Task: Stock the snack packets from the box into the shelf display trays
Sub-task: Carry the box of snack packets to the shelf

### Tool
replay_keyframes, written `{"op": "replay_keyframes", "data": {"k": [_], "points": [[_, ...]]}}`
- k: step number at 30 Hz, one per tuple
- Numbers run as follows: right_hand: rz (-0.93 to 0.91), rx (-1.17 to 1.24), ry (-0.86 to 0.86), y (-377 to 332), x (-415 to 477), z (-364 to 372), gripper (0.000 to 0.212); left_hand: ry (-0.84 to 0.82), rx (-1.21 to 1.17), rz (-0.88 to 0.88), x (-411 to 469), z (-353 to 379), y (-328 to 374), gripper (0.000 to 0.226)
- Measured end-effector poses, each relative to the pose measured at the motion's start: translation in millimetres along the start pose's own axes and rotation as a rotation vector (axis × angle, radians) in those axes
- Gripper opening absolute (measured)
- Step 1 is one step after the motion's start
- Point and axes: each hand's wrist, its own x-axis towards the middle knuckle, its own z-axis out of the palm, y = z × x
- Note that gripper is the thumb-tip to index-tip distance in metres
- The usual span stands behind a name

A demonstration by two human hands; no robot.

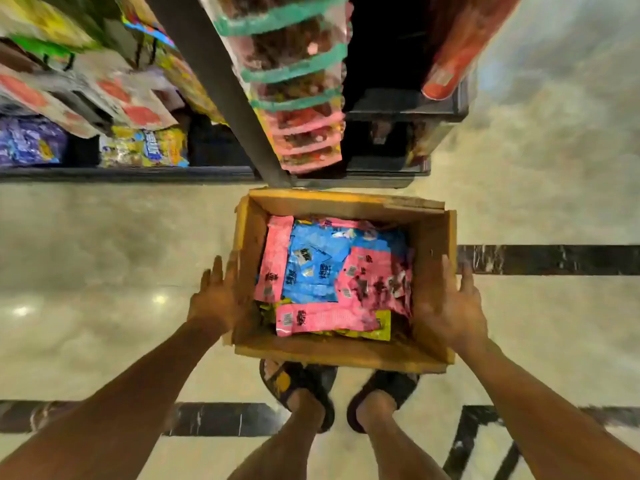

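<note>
An open cardboard box [346,202] hangs over the floor just in front of the shelf, and its near edge covers the toes of my sandals. Inside lie several flat snack packets: pink ones [374,282], blue ones [311,268] and a yellow one [382,327] near the front. My left hand [216,299] presses flat against the box's left wall with its fingers stretched forward. On the opposite side, my right hand [450,313] presses against the right wall. The box is held between the two palms. The frame is blurred by motion.
The shelf unit's dark base edge [121,173] runs across ahead, with a grey upright post [221,81]. A column of green- and pink-topped packets [298,98] stands beside a dark tray [391,168]. Purple [27,140] and yellow [149,147] packs fill the left. My sandalled feet [304,393] stand on polished floor.
</note>
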Motion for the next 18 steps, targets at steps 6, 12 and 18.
{"op": "replay_keyframes", "data": {"k": [6,12,18], "points": [[0.103,0.115,0.148,16,37,44,0.106,0.142,-0.241,-0.088,17,14,12,0.098],[0.055,0.017,0.185,29,49,61,0.096,0.272,-0.349,-0.028,21,35,15,0.092],[0.06,0.045,0.2,35,55,62,0.093,0.202,-0.401,-0.016,21,23,18,0.094]]}}
